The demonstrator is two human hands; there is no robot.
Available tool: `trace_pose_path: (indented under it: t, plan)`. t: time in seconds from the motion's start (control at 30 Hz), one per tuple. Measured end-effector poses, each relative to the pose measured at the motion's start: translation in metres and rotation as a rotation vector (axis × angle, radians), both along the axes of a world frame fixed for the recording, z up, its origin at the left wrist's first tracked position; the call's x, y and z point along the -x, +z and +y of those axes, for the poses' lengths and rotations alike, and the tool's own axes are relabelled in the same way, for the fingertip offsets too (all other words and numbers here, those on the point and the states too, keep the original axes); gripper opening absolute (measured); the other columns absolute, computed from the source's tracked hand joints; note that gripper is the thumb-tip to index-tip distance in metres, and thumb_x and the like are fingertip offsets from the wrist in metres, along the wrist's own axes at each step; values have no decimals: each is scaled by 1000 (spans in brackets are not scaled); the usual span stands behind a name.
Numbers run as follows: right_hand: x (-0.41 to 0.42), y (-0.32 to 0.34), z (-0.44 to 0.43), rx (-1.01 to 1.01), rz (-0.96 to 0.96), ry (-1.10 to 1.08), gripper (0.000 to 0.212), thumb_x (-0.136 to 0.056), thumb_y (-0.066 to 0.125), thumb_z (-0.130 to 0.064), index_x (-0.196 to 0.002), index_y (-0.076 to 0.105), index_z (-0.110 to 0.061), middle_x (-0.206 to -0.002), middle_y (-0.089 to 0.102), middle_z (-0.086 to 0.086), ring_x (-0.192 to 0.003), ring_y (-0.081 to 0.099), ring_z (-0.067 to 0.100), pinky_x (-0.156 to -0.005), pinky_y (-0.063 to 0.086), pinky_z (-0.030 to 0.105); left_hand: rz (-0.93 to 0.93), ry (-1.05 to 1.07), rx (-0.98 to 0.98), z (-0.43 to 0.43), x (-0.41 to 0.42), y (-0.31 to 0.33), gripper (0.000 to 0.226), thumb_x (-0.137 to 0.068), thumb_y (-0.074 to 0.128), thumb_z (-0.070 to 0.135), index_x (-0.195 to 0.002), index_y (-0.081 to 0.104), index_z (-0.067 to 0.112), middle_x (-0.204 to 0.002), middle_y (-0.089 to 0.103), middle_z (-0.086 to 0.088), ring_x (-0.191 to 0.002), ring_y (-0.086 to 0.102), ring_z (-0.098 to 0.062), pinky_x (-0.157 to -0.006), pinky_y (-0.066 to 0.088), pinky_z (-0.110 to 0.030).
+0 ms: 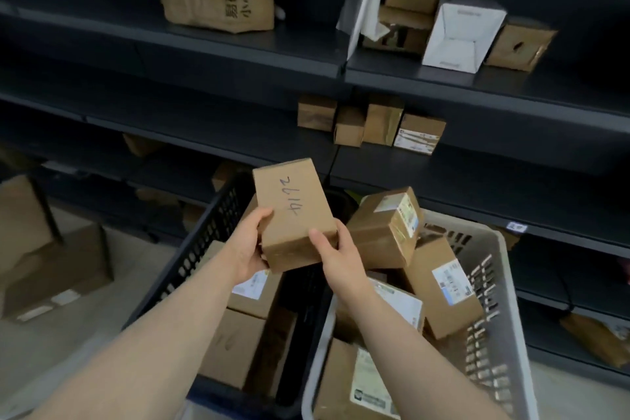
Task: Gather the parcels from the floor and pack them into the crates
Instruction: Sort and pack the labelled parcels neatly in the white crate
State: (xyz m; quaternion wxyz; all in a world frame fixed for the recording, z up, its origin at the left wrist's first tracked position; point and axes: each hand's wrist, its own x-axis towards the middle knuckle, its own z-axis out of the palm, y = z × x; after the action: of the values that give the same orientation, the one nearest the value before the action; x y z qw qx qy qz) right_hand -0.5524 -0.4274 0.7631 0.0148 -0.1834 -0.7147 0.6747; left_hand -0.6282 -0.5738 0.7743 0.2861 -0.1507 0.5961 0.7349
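Centre frame: my left hand (250,245) and right hand (335,254) clamp the marked parcel (293,215) by opposite sides, steadying it above the black crate (191,249), beside the white crate (494,283), apparently choosing a slot.

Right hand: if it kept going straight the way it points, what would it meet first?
It would meet the box first: the right hand grips its near corner. Carrying the box onward, it would probably reach the dark shelf beyond the black crate, though depth is unclear.
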Motion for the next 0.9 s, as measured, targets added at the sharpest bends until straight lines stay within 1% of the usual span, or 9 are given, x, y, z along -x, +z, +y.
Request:
trace_pose_path:
  t: [0.17, 0.3, 0.37, 0.43, 0.6, 0.7, 0.73, 0.83, 0.9]
  plan:
    - [33, -25, -38, -37, -135, -202, 68, -92, 64, -36, -150, 29, -29, -140, 44, -1, -115, 48, 11, -96, 40, 25, -89, -154, 45, -18, 51, -37, 37, -99, 46, 40, -125, 60, 18, -119, 68, -12, -112, 61, -33, -100, 47, -52]
    - [56, -46, -53, -64, -207, -344, 75, -92, 63, -41, -153, 22, -27, -148, 40, 3, -127, 47, 17, -107, 41, 33, -107, -254, 148, -11, 87, -59, 38, -98, 50, 43, -125, 60, 19, -112, 71, -9, -105, 65, -32, -99, 48, -53]
    - [65, -53, -54, -70, -256, -398, 75, -93, 61, -43, -154, 22, -26, -149, 41, 4, -129, 47, 20, -109, 41, 37, -143, -265, 185, -4, 100, -69, 35, -98, 51, 42, -122, 61, 19, -110, 70, -9, -101, 66, -30, -92, 53, -47]
    - [73, -57, -52, -71, -311, -426, 74, -94, 57, -47, -155, 21, -26, -148, 42, 4, -129, 48, 22, -108, 41, 37, -170, -302, 207, 3, 108, -75, 32, -98, 51, 42, -117, 61, 19, -107, 69, -9, -96, 65, -29, -81, 55, -42]
    - [88, -70, -39, 21, -408, -480, 70, -99, 49, -47, -157, 16, -23, -148, 43, 4, -130, 46, 24, -93, 37, 27, -135, -403, 291, 15, 124, -90, 26, -96, 51, 39, -109, 59, 17, -102, 67, -10, -93, 63, -25, -96, 50, -47]
    - [96, -78, -40, 40, -464, -512, 69, -98, 50, -48, -157, 17, -30, -154, 32, 8, -127, 46, 28, -92, 36, 32, -116, -409, 258, 19, 126, -100, 22, -96, 54, 26, -112, 59, 12, -94, 66, -9, -82, 64, -23, -86, 54, -43]
    - [98, -77, -42, 41, -485, -520, 69, -98, 50, -48, -157, 17, -33, -155, 26, 10, -122, 46, 29, -91, 36, 33, -106, -400, 242, 17, 125, -102, 23, -96, 55, 24, -115, 59, 12, -95, 67, -8, -82, 64, -23, -82, 55, -42]
    - [103, -72, -47, 15, -595, -540, 68, -98, 47, -52, -156, 13, -41, -152, 20, 17, -100, 44, 28, -88, 38, 36, -99, -383, 185, 8, 119, -112, 22, -95, 59, 27, -115, 62, 19, -105, 70, -9, -96, 66, -28, -89, 55, -50]
    - [102, -73, -47, -25, -626, -512, 68, -98, 44, -54, -156, 10, -43, -152, 26, 19, -103, 47, 30, -87, 37, 36, -79, -382, 163, 4, 116, -115, 12, -96, 59, 29, -108, 61, 30, -103, 69, -4, -98, 66, -26, -86, 56, -45]
